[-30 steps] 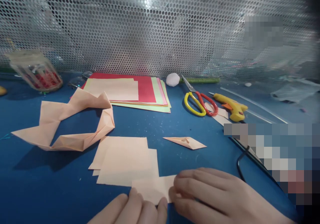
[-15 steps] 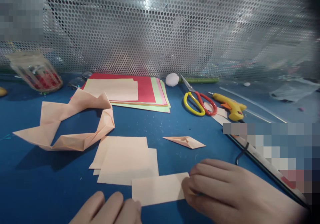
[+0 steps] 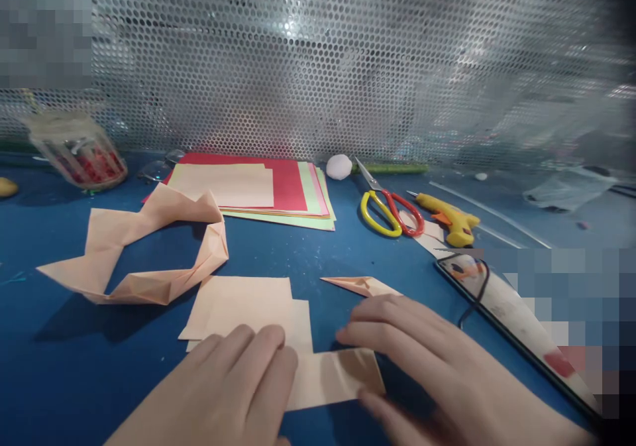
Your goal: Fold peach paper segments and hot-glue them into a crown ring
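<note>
A pale peach strip of paper lies in front of me, looking folded over. My left hand covers its left end, fingers together and bent down onto it. Over its right end is my right hand, with thumb and fingers apart and a shadow on the paper; the thumb tip is at the lower edge. Partly under the left hand are several loose peach sheets. A small pointed folded paper piece lies just beyond the right hand. A ring of joined folded peach paper stands at the left.
Coloured paper sheets are stacked at the back, near a white ball. Scissors and a yellow glue gun lie back right, with a phone-like slab and cord nearer. A glass jar stands far left, before a perforated metal screen.
My left hand has moved right and up, onto the strip's left end and the sheets. My right hand has shifted left and its fingers have spread from the strip.
</note>
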{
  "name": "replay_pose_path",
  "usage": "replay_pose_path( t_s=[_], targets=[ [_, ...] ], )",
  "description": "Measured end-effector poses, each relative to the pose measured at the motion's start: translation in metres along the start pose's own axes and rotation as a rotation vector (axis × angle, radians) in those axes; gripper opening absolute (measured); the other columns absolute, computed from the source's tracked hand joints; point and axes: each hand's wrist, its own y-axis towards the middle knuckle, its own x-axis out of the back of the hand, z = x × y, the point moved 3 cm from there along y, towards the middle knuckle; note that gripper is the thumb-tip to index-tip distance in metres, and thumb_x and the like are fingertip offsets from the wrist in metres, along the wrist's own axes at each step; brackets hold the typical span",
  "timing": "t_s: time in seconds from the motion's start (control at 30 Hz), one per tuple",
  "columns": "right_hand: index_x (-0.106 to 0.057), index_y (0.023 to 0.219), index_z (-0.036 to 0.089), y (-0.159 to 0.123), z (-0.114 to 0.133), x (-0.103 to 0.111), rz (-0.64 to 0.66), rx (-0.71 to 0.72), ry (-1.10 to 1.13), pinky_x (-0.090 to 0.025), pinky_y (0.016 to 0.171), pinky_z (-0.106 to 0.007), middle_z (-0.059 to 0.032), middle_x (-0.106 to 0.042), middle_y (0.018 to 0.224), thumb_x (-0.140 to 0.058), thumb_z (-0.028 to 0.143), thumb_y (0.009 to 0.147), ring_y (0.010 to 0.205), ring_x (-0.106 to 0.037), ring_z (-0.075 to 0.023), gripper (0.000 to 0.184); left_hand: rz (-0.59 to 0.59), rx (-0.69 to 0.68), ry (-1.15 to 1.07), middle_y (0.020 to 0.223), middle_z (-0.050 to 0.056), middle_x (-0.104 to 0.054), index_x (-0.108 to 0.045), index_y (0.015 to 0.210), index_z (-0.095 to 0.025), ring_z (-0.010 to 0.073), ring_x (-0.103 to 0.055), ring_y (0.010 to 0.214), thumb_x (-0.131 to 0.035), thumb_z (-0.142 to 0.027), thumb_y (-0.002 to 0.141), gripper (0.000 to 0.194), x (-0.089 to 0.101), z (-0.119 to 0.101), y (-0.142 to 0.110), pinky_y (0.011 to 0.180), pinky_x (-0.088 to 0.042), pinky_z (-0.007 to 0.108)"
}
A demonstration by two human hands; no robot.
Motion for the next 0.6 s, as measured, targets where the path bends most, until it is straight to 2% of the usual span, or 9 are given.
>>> replay_pose_path(
  t_s=[0.07, 0.1, 0.13, 0.2, 0.27, 0.33, 0.47, 0.6],
  targets=[
    [-0.059, 0.116, 0.022, 0.002, 0.003, -0.004, 0.046, -0.029, -0.003, -0.053, 0.084, -0.024, -0.0026, -0.069, 0.099, -0.061, 0.037, 0.091, 0.094, -0.066, -0.0164, 0.029, 0.046, 0.006, -0.056, 0.081, -0.004, -0.068, -0.057, 0.096, -0.023, 0.0142, -0.061, 0.067, -0.022, -0.038, 0.104, 0.039, -0.004, 0.002, 0.001, 0.062, -0.041, 0.029],
    [-0.058, 0.118, 0.023, 0.002, 0.004, -0.006, 0.093, -0.049, 0.014, -0.053, 0.082, -0.023, -0.0017, -0.069, 0.098, -0.065, 0.039, 0.089, 0.091, -0.067, -0.0159, 0.034, 0.089, 0.013, -0.104, 0.08, -0.004, -0.068, -0.058, 0.097, -0.024, 0.014, -0.061, 0.067, -0.025, -0.038, 0.103, 0.036, -0.005, 0.004, 0.0, 0.062, -0.042, 0.027],
    [-0.059, 0.117, 0.024, 0.001, 0.004, -0.008, 0.137, -0.066, 0.041, -0.053, 0.079, -0.022, -0.0008, -0.068, 0.096, -0.068, 0.038, 0.087, 0.088, -0.067, -0.0151, 0.034, 0.135, 0.03, -0.176, 0.079, -0.005, -0.066, -0.058, 0.095, -0.024, 0.0133, -0.061, 0.066, -0.03, -0.035, 0.101, 0.03, -0.007, 0.006, -0.001, 0.061, -0.043, 0.025],
    [-0.063, 0.107, 0.025, -0.001, 0.003, -0.011, 0.198, -0.094, 0.091, -0.053, 0.072, -0.021, 0.0006, -0.066, 0.089, -0.067, 0.031, 0.088, 0.081, -0.065, -0.0139, 0.02, 0.237, 0.093, -0.367, 0.077, -0.006, -0.062, -0.055, 0.088, -0.026, 0.0114, -0.058, 0.063, -0.041, -0.025, 0.09, 0.015, -0.009, 0.011, -0.003, 0.056, -0.042, 0.021],
    [-0.062, 0.094, 0.023, -0.003, 0.001, -0.011, 0.186, -0.069, 0.103, -0.05, 0.069, -0.023, 0.0008, -0.065, 0.083, -0.057, 0.022, 0.094, 0.076, -0.063, -0.0134, 0.005, 0.309, 0.177, -0.552, 0.077, -0.007, -0.059, -0.052, 0.083, -0.026, 0.0098, -0.055, 0.062, -0.046, -0.016, 0.076, 0.014, -0.012, 0.015, -0.003, 0.052, -0.041, 0.017],
    [-0.06, 0.088, 0.022, -0.004, -0.001, -0.009, 0.131, -0.013, 0.097, -0.048, 0.072, -0.024, 0.0014, -0.066, 0.081, -0.046, 0.013, 0.097, 0.074, -0.061, -0.0119, 0.019, 0.348, 0.231, -0.661, 0.082, -0.007, -0.059, -0.053, 0.083, -0.026, 0.0089, -0.056, 0.067, -0.048, -0.013, 0.071, 0.018, -0.015, 0.018, -0.002, 0.055, -0.044, 0.015],
    [-0.058, 0.09, 0.023, -0.003, -0.007, -0.004, 0.035, 0.04, 0.061, -0.044, 0.082, -0.023, 0.0033, -0.068, 0.087, -0.039, 0.005, 0.096, 0.081, -0.062, -0.0083, 0.027, 0.273, 0.243, -0.729, 0.097, -0.006, -0.062, -0.059, 0.082, -0.027, 0.0069, -0.062, 0.089, -0.057, -0.014, 0.076, 0.015, -0.014, 0.018, 0.006, 0.073, -0.049, 0.011],
    [-0.06, 0.094, 0.022, -0.002, -0.004, -0.006, 0.061, 0.044, 0.01, -0.042, 0.089, -0.024, 0.0011, -0.069, 0.095, -0.042, 0.008, 0.096, 0.089, -0.063, -0.0095, 0.023, 0.284, 0.283, -0.739, 0.092, -0.011, -0.067, -0.064, 0.083, -0.028, 0.0039, -0.064, 0.087, -0.073, -0.007, 0.067, 0.028, -0.013, 0.015, 0.011, 0.081, -0.047, 0.007]
  ],
)
